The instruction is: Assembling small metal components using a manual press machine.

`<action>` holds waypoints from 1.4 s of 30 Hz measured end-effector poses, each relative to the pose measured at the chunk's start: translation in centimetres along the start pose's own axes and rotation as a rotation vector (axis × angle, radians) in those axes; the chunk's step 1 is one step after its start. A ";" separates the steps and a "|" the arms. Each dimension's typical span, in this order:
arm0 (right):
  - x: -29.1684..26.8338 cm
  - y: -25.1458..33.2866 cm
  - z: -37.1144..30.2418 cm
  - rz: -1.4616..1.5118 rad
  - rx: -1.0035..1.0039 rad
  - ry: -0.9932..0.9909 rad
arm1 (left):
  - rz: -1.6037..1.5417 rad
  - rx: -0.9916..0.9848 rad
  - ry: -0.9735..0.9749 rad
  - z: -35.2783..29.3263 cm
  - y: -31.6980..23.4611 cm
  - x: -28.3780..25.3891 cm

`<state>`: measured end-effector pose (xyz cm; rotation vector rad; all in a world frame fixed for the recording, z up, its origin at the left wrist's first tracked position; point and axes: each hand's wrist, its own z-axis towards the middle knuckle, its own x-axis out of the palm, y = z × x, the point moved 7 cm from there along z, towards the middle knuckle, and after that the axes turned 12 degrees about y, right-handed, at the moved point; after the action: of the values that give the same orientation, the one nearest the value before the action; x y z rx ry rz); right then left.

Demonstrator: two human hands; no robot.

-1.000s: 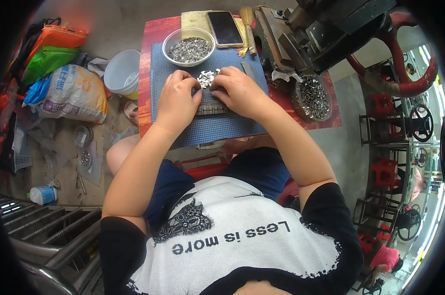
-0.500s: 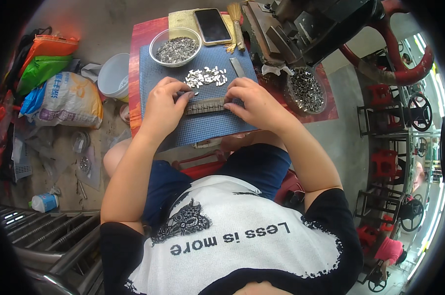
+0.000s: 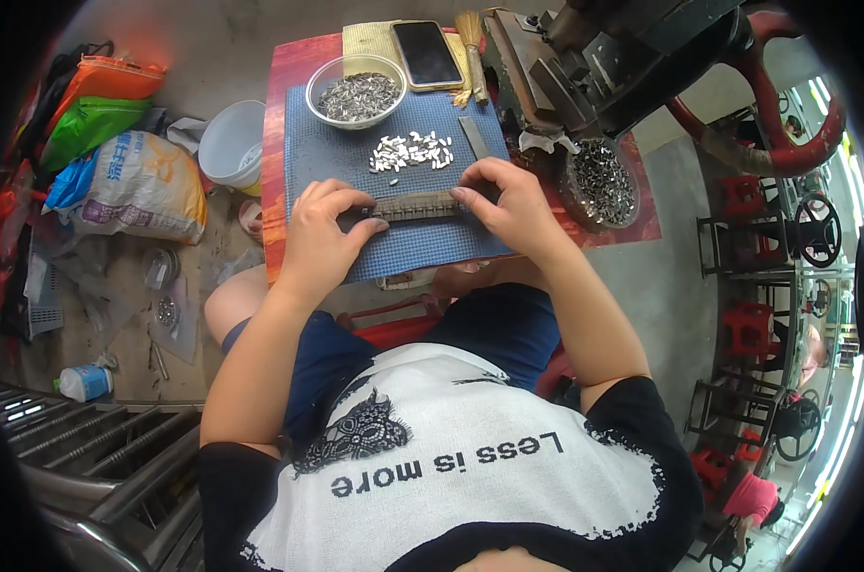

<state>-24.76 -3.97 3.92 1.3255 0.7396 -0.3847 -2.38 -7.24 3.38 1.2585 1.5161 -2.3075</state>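
A slotted metal bar (image 3: pixel 413 207), with a row of small notches along it, lies on the blue textured mat (image 3: pixel 403 250). My left hand (image 3: pixel 325 229) is closed on its left end, thumb and fingers on opposite sides. At the right end, my right hand (image 3: pixel 516 205) pinches the bar between thumb and fingertips. Just beyond it is a loose pile of small shiny metal pieces (image 3: pixel 408 153), and one single metal piece (image 3: pixel 394 182) rests apart, nearer the bar. A flat metal strip (image 3: pixel 473 138) lies beyond my right hand.
Behind the pile, a clear plastic bowl (image 3: pixel 354 122) holds many slim metal pieces. A phone (image 3: pixel 426 53) and a small straw brush (image 3: pixel 471 57) lie at the back. On the right are a dark hand press (image 3: pixel 632 57) and a container of dark metal pieces (image 3: pixel 601 186). A white bucket (image 3: pixel 230 143) stands left.
My left hand has moved from a small metal piece beyond the bar down to the bar's left end. That piece now lies on the mat. The whole view has shifted slightly.
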 end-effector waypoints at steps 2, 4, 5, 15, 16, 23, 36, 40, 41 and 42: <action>0.3 0.0 -0.1 -0.012 -0.058 -0.107 | -0.003 0.000 -0.008 0.3 0.1 -0.5; 0.4 -0.3 -0.6 0.013 -0.060 -0.196 | 0.116 0.023 0.028 0.8 -0.7 -1.3; 0.5 -0.5 -0.8 0.037 -0.053 -0.237 | 0.186 0.028 -0.002 1.6 -1.1 -2.6; 0.5 -0.4 -1.7 0.107 -0.038 -0.298 | 0.752 -0.243 0.373 14.1 1.2 -4.7; 0.5 -0.4 -1.7 0.105 -0.040 -0.306 | 0.750 -0.233 0.380 14.4 0.9 -4.3; -0.2 -0.2 -0.9 0.145 -0.006 -0.300 | 0.607 -0.135 0.216 15.3 2.5 -3.8; -0.3 4.6 16.2 -0.226 -0.001 0.096 | 0.270 0.090 0.034 13.9 3.9 -5.2; 0.0 4.5 16.8 -0.135 -0.029 0.114 | 0.141 0.076 0.010 13.4 4.4 -5.3; -0.1 4.5 16.9 -0.137 -0.046 0.103 | 0.068 0.060 -0.009 13.3 4.6 -5.4; -0.1 4.5 17.0 -0.138 -0.062 0.091 | 0.063 0.060 -0.009 13.3 4.6 -5.5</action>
<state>-17.42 -19.35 8.40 1.2433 0.9160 -0.4100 -4.13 -22.02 5.93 1.2883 1.3937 -2.3321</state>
